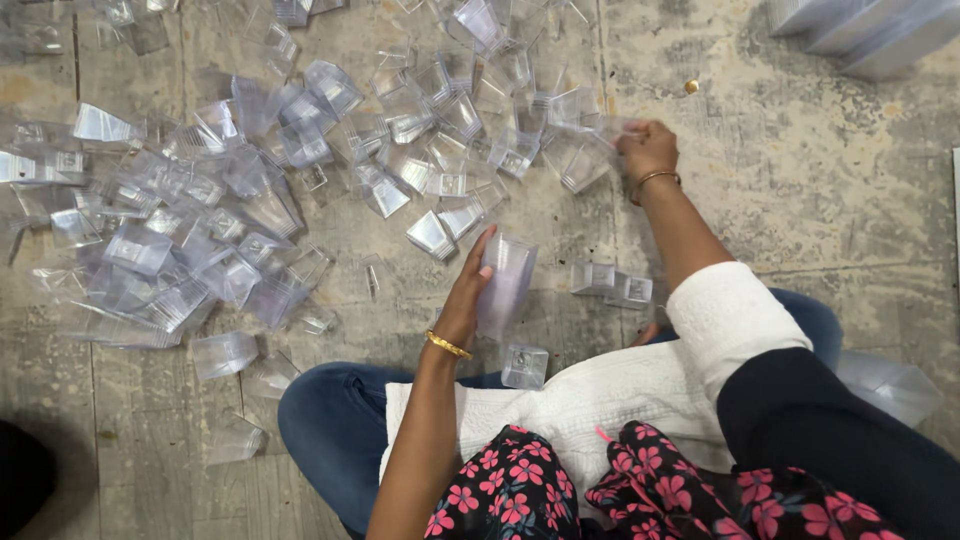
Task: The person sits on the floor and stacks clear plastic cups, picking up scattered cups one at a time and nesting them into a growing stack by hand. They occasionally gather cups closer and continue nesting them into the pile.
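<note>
My left hand (468, 290) has its fingers closed around a stack of clear plastic cups (505, 285), nested and held upright, thumb side facing me. Just below those fingers a single clear cup (525, 366) sits on the floor by my knee. My right hand (648, 148) is stretched out ahead, fingers pinched on a clear cup (590, 160) at the near edge of the heap; motion blur there, so the exact grip is unclear. Between the two hands, two more small clear cups (611, 284) lie side by side beside my right forearm. A gold bangle (448, 345) sits on the left wrist, another bangle (655, 178) on the right.

Left of and beyond both hands spreads the big pile of clear cups (240, 200), tumbled every way: thin, glossy, squarish, tapered. Far beyond the right fingers, a stack of pale flat packs (865, 30) lies in the corner, and a small gold round thing (691, 86) near it. The floor (800, 200) is rough grey concrete, stained and scuffed. White cloth (600, 400) covers my lap.
</note>
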